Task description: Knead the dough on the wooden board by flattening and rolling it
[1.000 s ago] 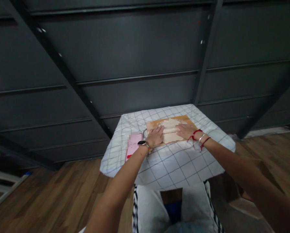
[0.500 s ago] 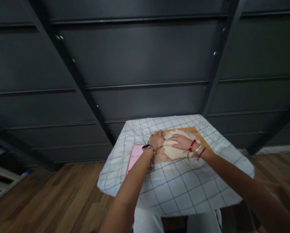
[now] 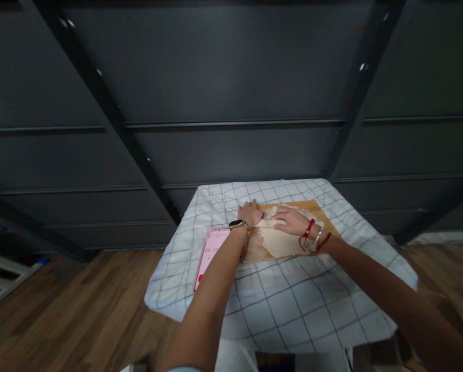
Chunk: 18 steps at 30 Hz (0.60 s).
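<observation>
A flattened sheet of pale dough (image 3: 283,244) lies on a wooden board (image 3: 311,206). Across the dough rests a pale rod that looks like a rolling pin (image 3: 267,223). My right hand (image 3: 291,221) lies over it, fingers on the far side and thumb on the near side. At the rod's left end, my left hand (image 3: 249,213) presses its palm down, with fingers stretched forward over the board's left edge. The palm hides that end of the rod. A watch sits on my left wrist and bracelets on both.
The board lies on a table with a white checked cloth (image 3: 270,305). Left of the board, partly behind my left forearm, is a phone (image 3: 212,250) with a pink screen showing a timer. A dark panelled wall (image 3: 231,155) rises behind the table. Wooden flooring (image 3: 99,299) surrounds it.
The left hand's fingers have stretched farther forward, and the right hand's fingers have spread a little. The camera view has shifted slightly. The dough sheet stays on the board.
</observation>
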{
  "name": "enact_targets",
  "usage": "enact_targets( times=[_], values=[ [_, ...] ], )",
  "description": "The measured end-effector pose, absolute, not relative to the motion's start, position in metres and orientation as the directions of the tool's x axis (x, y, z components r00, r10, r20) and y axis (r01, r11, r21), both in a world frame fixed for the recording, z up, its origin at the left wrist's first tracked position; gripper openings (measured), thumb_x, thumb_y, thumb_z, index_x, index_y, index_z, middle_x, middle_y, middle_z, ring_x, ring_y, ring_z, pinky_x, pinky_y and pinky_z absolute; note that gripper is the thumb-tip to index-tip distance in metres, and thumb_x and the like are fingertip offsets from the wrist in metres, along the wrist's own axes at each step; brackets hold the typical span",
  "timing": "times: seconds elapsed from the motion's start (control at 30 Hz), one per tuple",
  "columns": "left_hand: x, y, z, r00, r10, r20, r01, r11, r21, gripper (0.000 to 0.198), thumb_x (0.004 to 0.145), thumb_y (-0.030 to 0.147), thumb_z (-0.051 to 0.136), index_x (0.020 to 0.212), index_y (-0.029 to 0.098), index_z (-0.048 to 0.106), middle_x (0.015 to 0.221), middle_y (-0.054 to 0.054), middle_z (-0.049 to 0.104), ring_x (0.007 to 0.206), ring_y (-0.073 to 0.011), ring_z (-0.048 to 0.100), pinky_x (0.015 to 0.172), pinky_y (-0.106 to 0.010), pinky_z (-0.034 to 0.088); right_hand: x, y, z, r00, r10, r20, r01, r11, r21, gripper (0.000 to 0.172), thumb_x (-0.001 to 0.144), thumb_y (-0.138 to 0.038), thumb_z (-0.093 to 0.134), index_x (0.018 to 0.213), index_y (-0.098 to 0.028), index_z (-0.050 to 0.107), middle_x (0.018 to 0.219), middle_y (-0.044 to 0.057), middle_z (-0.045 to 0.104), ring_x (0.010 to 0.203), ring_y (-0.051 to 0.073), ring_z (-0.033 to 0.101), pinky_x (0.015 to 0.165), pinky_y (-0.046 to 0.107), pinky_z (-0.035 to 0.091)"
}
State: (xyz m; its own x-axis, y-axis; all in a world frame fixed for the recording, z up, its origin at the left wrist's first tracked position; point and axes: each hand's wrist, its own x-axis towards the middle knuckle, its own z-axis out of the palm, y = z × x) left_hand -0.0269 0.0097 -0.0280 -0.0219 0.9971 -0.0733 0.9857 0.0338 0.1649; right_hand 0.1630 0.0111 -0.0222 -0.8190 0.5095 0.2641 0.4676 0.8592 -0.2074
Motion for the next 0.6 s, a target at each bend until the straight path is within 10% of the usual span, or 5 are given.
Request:
enact_targets(
  times=[0.6],
  values=[
    [-0.023,-0.006,-0.021,-0.038,0.998,-0.055,0.982,0.048,0.184,0.047,0.087,0.025,0.035,0.130,0.009,0.044,0.134,-0.014,0.047,0.125,-0.0256,0.041,0.103,-0.044,0.033,0.163,-0.001,-0.043,-0.783,0.393,0.482,0.431,0.902,-0.035,0.030,0.092,-0.031,0.043,0.085,-0.017,0.068,0.071,0.006,0.059,0.074,0.017,0.051,0.075,0.034,0.045]
  ],
)
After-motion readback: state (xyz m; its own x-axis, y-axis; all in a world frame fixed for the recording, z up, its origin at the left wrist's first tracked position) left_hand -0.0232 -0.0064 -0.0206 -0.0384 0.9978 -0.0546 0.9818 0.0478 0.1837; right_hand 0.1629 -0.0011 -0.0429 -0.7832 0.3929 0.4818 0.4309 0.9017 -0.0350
